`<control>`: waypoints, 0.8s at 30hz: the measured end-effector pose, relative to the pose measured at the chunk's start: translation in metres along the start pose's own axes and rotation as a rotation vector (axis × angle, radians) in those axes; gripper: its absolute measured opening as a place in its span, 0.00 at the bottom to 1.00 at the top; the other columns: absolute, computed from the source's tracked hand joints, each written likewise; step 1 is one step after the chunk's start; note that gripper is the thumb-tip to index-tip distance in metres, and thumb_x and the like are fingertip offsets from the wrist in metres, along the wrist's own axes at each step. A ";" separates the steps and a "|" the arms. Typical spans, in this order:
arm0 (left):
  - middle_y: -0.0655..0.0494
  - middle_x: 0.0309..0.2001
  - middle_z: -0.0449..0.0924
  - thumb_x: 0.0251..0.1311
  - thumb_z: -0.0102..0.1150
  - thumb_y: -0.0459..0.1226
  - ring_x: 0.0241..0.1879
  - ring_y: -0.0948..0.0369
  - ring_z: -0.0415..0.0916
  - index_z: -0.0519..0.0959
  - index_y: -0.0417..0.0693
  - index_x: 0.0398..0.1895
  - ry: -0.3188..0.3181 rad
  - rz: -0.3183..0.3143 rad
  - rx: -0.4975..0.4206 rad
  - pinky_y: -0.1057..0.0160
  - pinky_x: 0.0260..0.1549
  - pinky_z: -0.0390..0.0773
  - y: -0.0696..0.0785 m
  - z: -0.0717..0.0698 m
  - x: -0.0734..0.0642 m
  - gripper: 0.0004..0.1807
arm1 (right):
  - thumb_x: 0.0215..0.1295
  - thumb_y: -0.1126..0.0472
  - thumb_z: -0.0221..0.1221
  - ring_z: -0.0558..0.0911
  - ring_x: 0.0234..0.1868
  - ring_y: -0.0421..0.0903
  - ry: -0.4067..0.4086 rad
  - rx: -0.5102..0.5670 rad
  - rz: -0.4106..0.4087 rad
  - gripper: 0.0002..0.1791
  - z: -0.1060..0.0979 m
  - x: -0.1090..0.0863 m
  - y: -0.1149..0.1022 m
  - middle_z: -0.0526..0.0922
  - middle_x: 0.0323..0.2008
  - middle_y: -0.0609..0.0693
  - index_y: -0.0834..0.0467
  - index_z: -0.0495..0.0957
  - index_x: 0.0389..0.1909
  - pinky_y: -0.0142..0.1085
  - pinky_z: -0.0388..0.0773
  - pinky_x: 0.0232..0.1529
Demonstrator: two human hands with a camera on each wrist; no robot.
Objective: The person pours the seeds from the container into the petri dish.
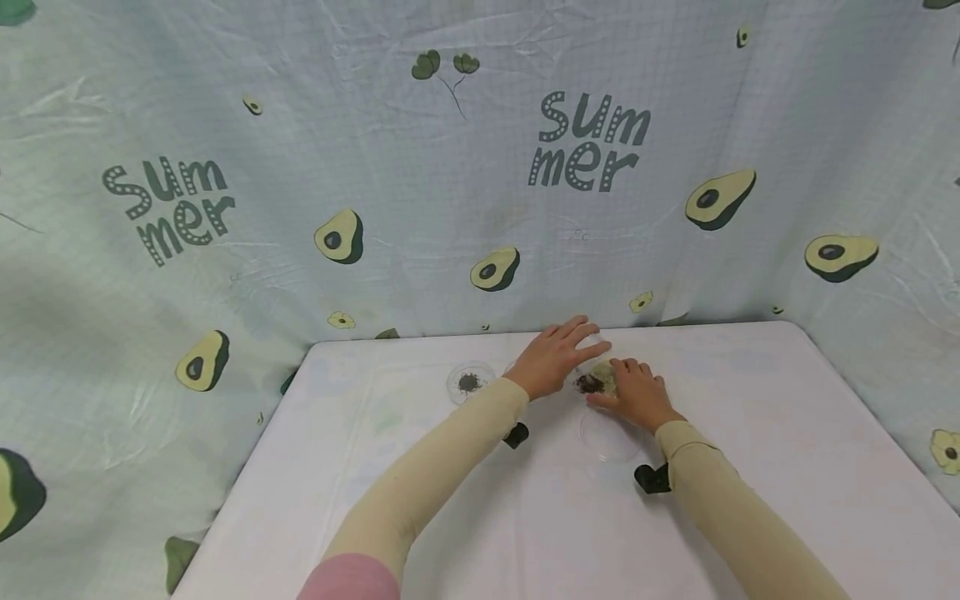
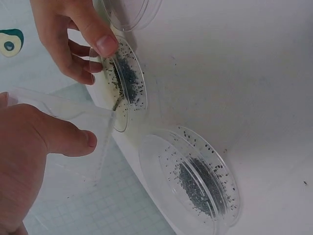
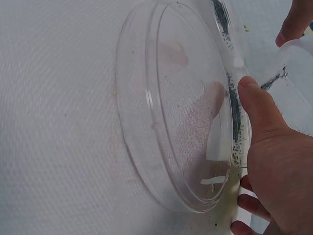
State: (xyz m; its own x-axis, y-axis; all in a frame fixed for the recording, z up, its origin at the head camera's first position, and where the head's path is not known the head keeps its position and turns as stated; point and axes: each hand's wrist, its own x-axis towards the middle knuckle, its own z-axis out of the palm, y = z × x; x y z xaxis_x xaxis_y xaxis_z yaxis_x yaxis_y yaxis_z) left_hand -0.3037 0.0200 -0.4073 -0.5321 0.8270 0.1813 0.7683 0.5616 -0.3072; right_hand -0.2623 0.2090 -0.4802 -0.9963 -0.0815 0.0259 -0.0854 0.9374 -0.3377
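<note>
My left hand [image 1: 551, 362] holds a clear plastic container [image 2: 68, 129], thumb along its side, tilted above the table's far edge. Dark grains cling inside this container in the right wrist view. My right hand [image 1: 637, 394] grips the edge of a clear petri dish [image 2: 139, 90], thumb at the near rim and fingers round the far side. Dark grains [image 1: 590, 383] lie scattered in that dish. Just in front of it sits a clear round lid [image 3: 151, 105], flat on the table. Left of my left hand stands another petri dish [image 1: 450, 385] with a heap of dark grains.
The white table [image 1: 750, 433] ends at the back against a hanging sheet [image 1: 420, 167] printed with avocados and lettering. Part of one more clear dish [image 1: 512, 365] shows behind my left wrist. Dark wrist-camera mounts [image 1: 651, 479] hang under both forearms. A few loose grains dot the tabletop.
</note>
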 end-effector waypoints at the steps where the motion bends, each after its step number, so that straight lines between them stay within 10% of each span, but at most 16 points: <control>1: 0.61 0.73 0.58 0.65 0.59 0.36 0.76 0.58 0.49 0.60 0.70 0.72 0.003 0.008 0.007 0.58 0.68 0.64 0.000 0.000 0.000 0.35 | 0.57 0.35 0.62 0.66 0.62 0.70 0.002 0.001 0.000 0.49 0.000 0.000 0.000 0.67 0.62 0.72 0.69 0.62 0.67 0.68 0.65 0.55; 12: 0.60 0.73 0.58 0.65 0.58 0.38 0.76 0.58 0.49 0.60 0.70 0.71 0.010 0.041 0.071 0.59 0.68 0.65 -0.001 -0.005 -0.002 0.34 | 0.57 0.36 0.63 0.66 0.63 0.70 -0.002 0.042 0.018 0.50 0.000 -0.001 0.000 0.67 0.63 0.72 0.68 0.61 0.67 0.68 0.63 0.58; 24: 0.57 0.71 0.61 0.54 0.66 0.35 0.74 0.56 0.53 0.58 0.61 0.72 0.057 -0.082 -0.051 0.55 0.70 0.60 -0.009 -0.004 -0.013 0.42 | 0.62 0.40 0.61 0.68 0.61 0.71 0.044 0.075 -0.014 0.44 -0.009 -0.010 0.001 0.68 0.61 0.73 0.68 0.62 0.66 0.67 0.66 0.56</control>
State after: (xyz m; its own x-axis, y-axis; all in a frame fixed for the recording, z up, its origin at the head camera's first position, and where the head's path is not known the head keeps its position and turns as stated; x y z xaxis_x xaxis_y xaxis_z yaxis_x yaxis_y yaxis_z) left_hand -0.3019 0.0040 -0.4034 -0.5742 0.7772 0.2576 0.7405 0.6271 -0.2415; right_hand -0.2526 0.2139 -0.4723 -0.9944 -0.0775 0.0719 -0.1002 0.9081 -0.4067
